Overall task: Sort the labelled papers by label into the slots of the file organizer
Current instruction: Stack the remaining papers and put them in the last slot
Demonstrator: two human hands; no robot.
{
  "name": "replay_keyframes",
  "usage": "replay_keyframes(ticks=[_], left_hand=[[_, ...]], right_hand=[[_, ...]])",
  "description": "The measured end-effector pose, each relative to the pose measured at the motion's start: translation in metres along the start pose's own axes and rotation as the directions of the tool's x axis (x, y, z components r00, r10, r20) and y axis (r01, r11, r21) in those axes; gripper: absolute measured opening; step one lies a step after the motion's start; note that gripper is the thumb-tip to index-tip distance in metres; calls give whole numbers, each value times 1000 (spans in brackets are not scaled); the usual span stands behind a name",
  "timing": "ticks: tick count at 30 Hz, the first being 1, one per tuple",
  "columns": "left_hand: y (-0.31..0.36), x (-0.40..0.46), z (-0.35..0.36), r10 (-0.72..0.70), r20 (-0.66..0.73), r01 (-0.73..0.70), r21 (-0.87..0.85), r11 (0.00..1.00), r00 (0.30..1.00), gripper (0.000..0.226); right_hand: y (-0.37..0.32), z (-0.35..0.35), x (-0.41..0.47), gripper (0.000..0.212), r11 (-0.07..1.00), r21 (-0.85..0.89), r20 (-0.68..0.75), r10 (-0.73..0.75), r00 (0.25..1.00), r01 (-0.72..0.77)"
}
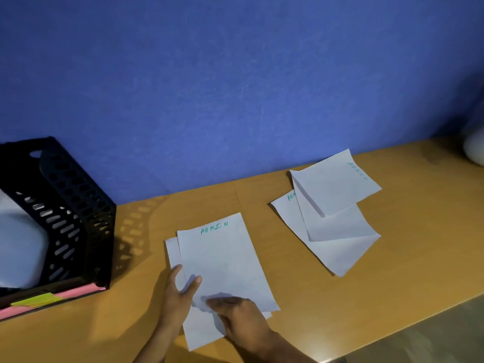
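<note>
A small stack of white papers [222,258] lies on the wooden desk, the top sheet marked "ADMIN" in green. My left hand [180,292] rests on the stack's left edge, thumb on the top sheet and fingers on the sheet beneath. My right hand [241,318] presses down on the stack's lower part with fingers together. A second loose pile of white papers [332,213], also marked "ADMIN", lies to the right, sheets fanned at angles. The black perforated file organizer [76,205] stands at the left with white paper inside.
The wooden desk [406,231] meets a blue wall behind. Pink and yellow label strips [47,298] sit along the organizer's front base. A pale rounded object [475,148] shows at the far right edge. The desk's front edge runs diagonally at lower right.
</note>
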State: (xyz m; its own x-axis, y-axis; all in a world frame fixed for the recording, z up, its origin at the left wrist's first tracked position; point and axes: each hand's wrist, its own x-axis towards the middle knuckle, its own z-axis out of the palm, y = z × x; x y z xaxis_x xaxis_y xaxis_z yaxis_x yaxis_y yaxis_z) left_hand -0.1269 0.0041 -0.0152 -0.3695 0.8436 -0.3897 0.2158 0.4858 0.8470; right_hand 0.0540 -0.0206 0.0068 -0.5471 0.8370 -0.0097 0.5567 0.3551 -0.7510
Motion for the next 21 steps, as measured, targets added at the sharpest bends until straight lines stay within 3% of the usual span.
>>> replay_keyframes(ticks=[3, 6, 8, 10, 11, 13, 16, 18, 21], left_hand=[[-8, 2, 6, 1, -8, 0, 20, 1000, 1000, 75], [-11, 6, 10, 24, -41, -20, 89, 996, 999, 73], [-11, 8, 11, 37, -46, -32, 105, 994, 998, 72], [-12, 9, 12, 37, -53, -30, 127, 991, 998, 75], [-12, 9, 12, 34, -60, -25, 139, 990, 998, 76], [-12, 8, 14, 37, -68, -26, 156, 987, 997, 80], [-14, 6, 14, 50, -76, -35, 183, 982, 996, 80], [-15, 4, 14, 55, -86, -36, 214, 976, 995, 80], [-13, 0, 15, 59, -97, -36, 219, 975, 994, 80]], right_hand=[[13, -11, 1, 42, 996, 7, 106, -91, 990, 91], [26, -28, -3, 71, 995, 48, 172, -90, 981, 83], [40, -45, -10, 72, 998, 49, 12, -49, 999, 48], [63, -65, -22, 58, 1000, -27, -164, -5, 986, 1], [77, -77, -30, 53, 993, -108, -230, 31, 973, -57], [108, -100, -47, 67, 924, -265, -326, 183, 927, -276], [143, -125, -73, 87, 695, -378, -398, 475, 785, -612], [159, -132, -86, 81, 615, -407, -411, 537, 737, -676], [169, -143, -90, 60, 614, -388, -463, 515, 721, -688]])
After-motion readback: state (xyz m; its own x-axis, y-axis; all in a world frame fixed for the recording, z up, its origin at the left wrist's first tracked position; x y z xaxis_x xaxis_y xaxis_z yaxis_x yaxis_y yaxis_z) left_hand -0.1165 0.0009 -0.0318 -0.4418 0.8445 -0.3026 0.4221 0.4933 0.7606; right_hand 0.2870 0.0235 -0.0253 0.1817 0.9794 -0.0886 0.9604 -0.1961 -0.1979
